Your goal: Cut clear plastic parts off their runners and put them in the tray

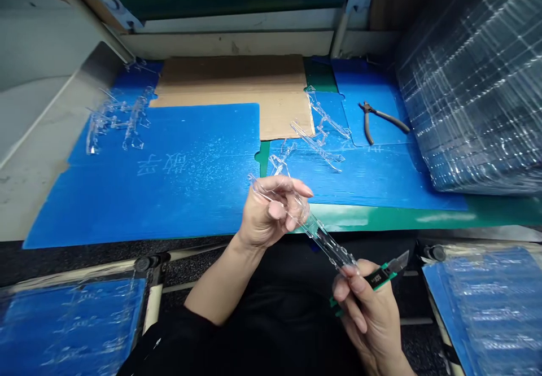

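Observation:
Between my two hands runs a long clear plastic part (325, 239), tilted down to the right over the table's front edge. My left hand (275, 209) is closed around its upper end, where thin clear strips stick out past the fingers. With thumb and fingertips my right hand (368, 308) pinches the lower end. That same hand also holds a utility knife (381, 276) with a black and green handle, its blade pointing up and right, away from the part. Loose clear plastic sprues (319, 144) lie just beyond my left hand.
Diagonal cutters (376, 119) lie on the blue sheet (212, 195) side at right. More clear sprues (118, 119) sit at far left. A tall stack of clear trays (478, 105) stands at right. Cardboard (232, 77) lies behind. Trays of clear parts (503, 308) flank my lap.

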### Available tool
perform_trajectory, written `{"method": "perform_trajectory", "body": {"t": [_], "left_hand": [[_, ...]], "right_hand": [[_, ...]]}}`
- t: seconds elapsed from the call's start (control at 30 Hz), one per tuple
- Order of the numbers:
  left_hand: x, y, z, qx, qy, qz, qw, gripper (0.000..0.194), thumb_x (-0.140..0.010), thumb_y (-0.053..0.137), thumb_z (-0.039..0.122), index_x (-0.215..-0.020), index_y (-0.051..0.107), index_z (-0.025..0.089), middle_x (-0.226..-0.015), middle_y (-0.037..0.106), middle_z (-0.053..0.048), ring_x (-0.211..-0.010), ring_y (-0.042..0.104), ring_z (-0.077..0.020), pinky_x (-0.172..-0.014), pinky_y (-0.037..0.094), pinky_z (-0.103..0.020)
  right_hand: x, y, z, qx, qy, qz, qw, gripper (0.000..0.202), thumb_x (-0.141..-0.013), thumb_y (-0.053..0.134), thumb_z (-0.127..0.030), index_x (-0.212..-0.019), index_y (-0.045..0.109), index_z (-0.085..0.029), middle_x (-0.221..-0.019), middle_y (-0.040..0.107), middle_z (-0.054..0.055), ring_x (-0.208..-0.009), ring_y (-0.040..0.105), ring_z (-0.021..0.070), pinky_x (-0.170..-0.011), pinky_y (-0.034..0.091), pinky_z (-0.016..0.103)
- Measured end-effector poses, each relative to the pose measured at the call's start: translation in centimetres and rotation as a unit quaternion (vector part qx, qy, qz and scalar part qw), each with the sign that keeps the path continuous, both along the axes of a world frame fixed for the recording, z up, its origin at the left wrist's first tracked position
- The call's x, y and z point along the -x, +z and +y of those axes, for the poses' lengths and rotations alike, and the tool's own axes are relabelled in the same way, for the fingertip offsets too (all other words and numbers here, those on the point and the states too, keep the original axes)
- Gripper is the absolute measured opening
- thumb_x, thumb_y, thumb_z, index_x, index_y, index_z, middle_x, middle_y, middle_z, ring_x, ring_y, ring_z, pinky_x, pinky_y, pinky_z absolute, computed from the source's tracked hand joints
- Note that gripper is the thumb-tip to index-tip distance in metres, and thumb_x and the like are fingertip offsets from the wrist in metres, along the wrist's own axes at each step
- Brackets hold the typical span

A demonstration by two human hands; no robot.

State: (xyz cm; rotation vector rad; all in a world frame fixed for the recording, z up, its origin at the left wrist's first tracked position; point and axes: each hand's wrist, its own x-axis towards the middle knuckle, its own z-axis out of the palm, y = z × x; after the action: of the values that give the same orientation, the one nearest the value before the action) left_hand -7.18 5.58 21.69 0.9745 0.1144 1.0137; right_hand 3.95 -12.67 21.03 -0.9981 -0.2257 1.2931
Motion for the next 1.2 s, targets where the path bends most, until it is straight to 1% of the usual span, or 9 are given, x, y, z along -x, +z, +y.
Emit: {"method": "perform_trajectory", "body": {"t": [0.13, 0.23, 0.33, 0.5, 0.57, 0.67, 0.77, 1.0, 1.2], "left_hand": [[0.0, -0.1, 0.0, 0.011, 0.011, 0.017, 1.000, 0.038, -0.085, 0.089, 0.061, -0.093, 0.083, 0.025, -0.040, 0.042, 0.008, -0.035, 0.033, -0.0065, -0.041, 0.036, -0.019], [0.0, -0.4, 0.1, -0.001, 0.016, 0.010, 1.000, 0.036, -0.087, 0.088, 0.060, -0.096, 0.084, 0.026, -0.040, 0.042, 0.008, -0.035, 0.032, -0.0061, -0.042, 0.036, -0.019], [0.1, -0.5, 0.2, -0.007, 0.025, 0.012, 1.000, 0.041, -0.087, 0.086, 0.064, -0.096, 0.083, 0.025, -0.040, 0.037, 0.010, -0.036, 0.029, -0.0054, -0.042, 0.035, -0.019], [0.2, -1.1, 0.3, 0.049, 0.073, 0.049, 0.995, 0.047, -0.082, 0.088, 0.068, -0.091, 0.080, 0.023, -0.042, 0.031, 0.011, -0.037, 0.025, -0.0050, -0.039, 0.031, -0.017], [0.2, -1.4, 0.4, 0.066, 0.074, 0.051, 0.994, 0.048, -0.082, 0.087, 0.068, -0.091, 0.080, 0.022, -0.042, 0.031, 0.011, -0.037, 0.024, -0.0049, -0.039, 0.032, -0.016], [0.0, -1.9, 0.4, 0.080, 0.061, 0.046, 0.994, 0.048, -0.084, 0.086, 0.067, -0.092, 0.081, 0.020, -0.042, 0.032, 0.011, -0.038, 0.024, -0.0049, -0.040, 0.034, -0.016], [-0.1, -2.1, 0.4, 0.089, 0.062, 0.051, 0.993, 0.049, -0.083, 0.087, 0.067, -0.092, 0.080, 0.020, -0.043, 0.032, 0.011, -0.038, 0.025, -0.0050, -0.040, 0.034, -0.015], [0.3, -2.2, 0.6, 0.071, 0.086, 0.045, 0.993, 0.049, -0.079, 0.092, 0.064, -0.088, 0.076, 0.019, -0.045, 0.034, 0.010, -0.040, 0.033, -0.0057, -0.043, 0.039, -0.017], [0.5, -1.7, 0.8, 0.031, 0.090, 0.044, 0.994, 0.045, -0.079, 0.093, 0.063, -0.090, 0.079, 0.022, -0.043, 0.034, 0.010, -0.038, 0.032, -0.0056, -0.041, 0.037, -0.017]], "right_hand": [[-0.2, 0.1, 0.0, 0.005, -0.003, -0.015, 1.000, 0.015, -0.083, 0.095, -0.039, -0.086, 0.089, -0.026, -0.057, 0.073, 0.003, -0.027, 0.020, -0.0009, -0.029, 0.006, 0.013], [-0.2, 0.1, 0.0, -0.009, -0.004, -0.016, 1.000, 0.012, -0.085, 0.094, -0.038, -0.087, 0.089, -0.027, -0.058, 0.074, 0.003, -0.028, 0.020, -0.0012, -0.029, 0.006, 0.012], [0.0, 0.0, 0.0, -0.008, -0.003, -0.014, 1.000, 0.011, -0.086, 0.093, -0.038, -0.087, 0.089, -0.028, -0.060, 0.075, 0.003, -0.028, 0.021, -0.0011, -0.030, 0.006, 0.012], [0.1, 0.5, 0.1, -0.013, 0.003, -0.017, 1.000, 0.014, -0.092, 0.086, -0.041, -0.095, 0.090, -0.028, -0.066, 0.080, 0.005, -0.027, 0.027, 0.0003, -0.030, 0.011, 0.013], [-0.1, 0.8, 0.2, -0.018, 0.000, -0.017, 1.000, 0.016, -0.092, 0.086, -0.041, -0.097, 0.090, -0.026, -0.066, 0.080, 0.006, -0.027, 0.028, 0.0007, -0.030, 0.011, 0.014], [-0.3, 1.3, 0.2, -0.022, -0.003, -0.012, 1.000, 0.015, -0.091, 0.087, -0.039, -0.095, 0.090, -0.025, -0.065, 0.079, 0.006, -0.027, 0.028, 0.0006, -0.030, 0.011, 0.014], [-0.5, 1.6, 0.2, -0.011, -0.003, -0.011, 1.000, 0.014, -0.091, 0.087, -0.038, -0.093, 0.089, -0.024, -0.065, 0.079, 0.005, -0.028, 0.029, 0.0008, -0.030, 0.010, 0.014], [-0.7, 1.4, 0.2, 0.002, -0.015, -0.032, 0.999, 0.020, -0.090, 0.087, -0.041, -0.093, 0.086, -0.022, -0.064, 0.079, 0.004, -0.028, 0.028, 0.0011, -0.030, 0.010, 0.015], [-0.8, 1.5, 0.3, -0.004, -0.017, -0.038, 0.999, 0.018, -0.090, 0.088, -0.041, -0.093, 0.087, -0.023, -0.065, 0.079, 0.004, -0.028, 0.029, 0.0014, -0.030, 0.011, 0.016]]}}
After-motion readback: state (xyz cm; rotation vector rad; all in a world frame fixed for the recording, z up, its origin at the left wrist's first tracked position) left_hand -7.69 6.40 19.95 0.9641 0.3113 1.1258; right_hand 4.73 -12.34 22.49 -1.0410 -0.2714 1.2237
